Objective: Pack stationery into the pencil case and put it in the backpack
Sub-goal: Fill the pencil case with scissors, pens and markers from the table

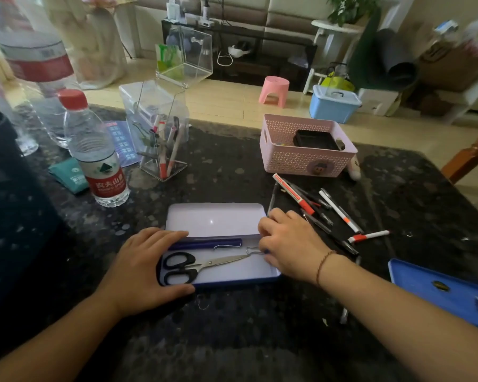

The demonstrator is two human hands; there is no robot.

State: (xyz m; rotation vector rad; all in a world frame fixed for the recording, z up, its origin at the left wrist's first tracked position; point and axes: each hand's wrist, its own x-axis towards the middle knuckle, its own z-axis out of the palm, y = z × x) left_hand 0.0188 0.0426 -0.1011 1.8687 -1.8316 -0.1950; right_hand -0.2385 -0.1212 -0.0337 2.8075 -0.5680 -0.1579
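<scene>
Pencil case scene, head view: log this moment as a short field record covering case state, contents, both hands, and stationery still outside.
case: pencil case, lid open, on the dark table
inside: black-handled scissors, dark blue pen, metal clip
left hand: left hand rests on the case's left end, thumb against the front edge
right hand: right hand at the case's right end, fingers curled; what it holds cannot be told
outside: loose pens on the table right of the case
backpack: not identifiable
</scene>
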